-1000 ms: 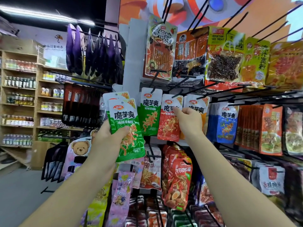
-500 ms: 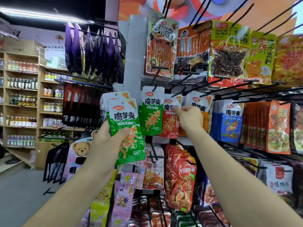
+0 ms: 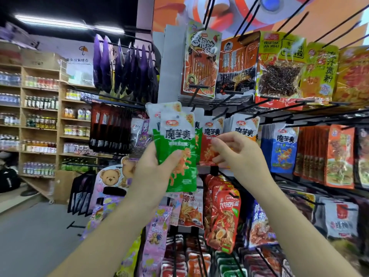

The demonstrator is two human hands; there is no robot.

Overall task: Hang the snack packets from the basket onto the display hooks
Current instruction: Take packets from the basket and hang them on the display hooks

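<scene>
My left hand [image 3: 153, 172] grips a small stack of green-and-white snack packets [image 3: 179, 140] by the lower left, holding them upright in front of the rack. My right hand [image 3: 239, 156] hovers just right of the stack, fingers loosely curled and pointing at it, with nothing in it. Behind it on black display hooks [image 3: 221, 114] hang same-brand packets: a green one [image 3: 198, 136] mostly hidden by my stack, a red one [image 3: 209, 136], an orange one [image 3: 244, 130] and a blue one [image 3: 284, 148]. The basket is out of view.
Larger snack bags [image 3: 201, 62] hang on the row above, and red packets [image 3: 223, 212] on the rows below. Bare hook rods [image 3: 295, 108] jut out at the upper right. Purple bags [image 3: 123, 64] hang on the rack's left side. Wooden shelves of bottles [image 3: 40, 120] line the left wall.
My right hand has pulled back from the hanging red and orange packets and come down and left toward the green stack. My left hand has lifted the stack up and right, closer to the rack.
</scene>
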